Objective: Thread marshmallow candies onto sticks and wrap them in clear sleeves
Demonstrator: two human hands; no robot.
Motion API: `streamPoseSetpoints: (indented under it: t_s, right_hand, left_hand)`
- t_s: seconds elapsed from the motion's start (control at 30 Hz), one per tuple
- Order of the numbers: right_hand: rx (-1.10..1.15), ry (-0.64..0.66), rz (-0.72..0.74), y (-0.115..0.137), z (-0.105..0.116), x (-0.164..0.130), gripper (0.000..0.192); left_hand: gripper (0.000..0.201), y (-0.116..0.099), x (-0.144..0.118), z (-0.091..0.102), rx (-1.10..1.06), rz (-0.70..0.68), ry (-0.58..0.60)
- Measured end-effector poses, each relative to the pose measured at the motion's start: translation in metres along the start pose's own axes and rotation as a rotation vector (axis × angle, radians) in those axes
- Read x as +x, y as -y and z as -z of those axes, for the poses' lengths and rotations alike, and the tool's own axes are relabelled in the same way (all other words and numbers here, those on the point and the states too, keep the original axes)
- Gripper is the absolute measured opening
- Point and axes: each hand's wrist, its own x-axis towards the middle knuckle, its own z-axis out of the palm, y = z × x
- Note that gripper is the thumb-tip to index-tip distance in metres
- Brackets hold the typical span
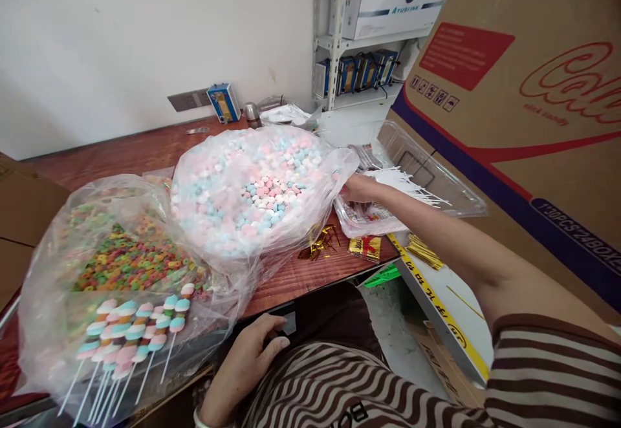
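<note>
My left hand [251,358] rests over my lap by the table's edge, thumb and forefinger apart, with nothing visible in it. My right hand [359,189] reaches into the near left side of a clear plastic tray [371,224] with white sticks [410,185]; its fingertips are hidden. Beside it, a large clear bag [334,163] holds pink, white and blue marshmallows [272,195]. To the left, another bag holds colourful cereal rings [140,263]. Several skewers [129,334] of marshmallows and rings lie on that bag's front, their sticks pointing toward me.
Gold twist ties [323,242] and a small gold packet [365,248] lie near the edge of the wooden table [291,286]. A big cardboard box [524,92] stands at right. Behind are a blue boxed device [224,103] and a metal shelf [334,43].
</note>
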Motion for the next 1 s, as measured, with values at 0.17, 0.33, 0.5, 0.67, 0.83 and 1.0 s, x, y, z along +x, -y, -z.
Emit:
streamPoseSetpoints:
  t_s: [0.17, 0.33, 0.5, 0.67, 0.83, 1.0]
  right_hand:
    - [-0.116, 0.159, -0.078, 0.0, -0.001, -0.005, 0.033]
    - [-0.185, 0.024, -0.099, 0.009, 0.027, -0.017, 0.031]
    - [0.02, -0.345, -0.071, 0.073, 0.05, -0.07, 0.031]
    - [0.904, -0.303, -0.082, 0.167, 0.016, -0.147, 0.024]
    - [1.099, -0.167, -0.167, 0.203, -0.031, -0.177, 0.018]
    - [1.294, 0.045, -0.222, 0.211, -0.054, -0.172, 0.016]
  left_hand:
    - [0.028, -0.003, 0.004, -0.006, 0.01, 0.004, 0.033]
    - [0.029, -0.005, 0.003, -0.003, 0.031, -0.018, 0.05]
    - [0.036, -0.026, 0.016, -0.01, -0.072, -0.113, 0.101]
    - [0.122, -0.072, 0.056, -0.049, -0.822, -0.356, 0.294]
    - [0.101, -0.092, 0.066, -0.04, -1.353, -0.468, -0.272]
    - [0.049, -0.071, 0.044, -0.009, -1.404, -0.243, -0.755]
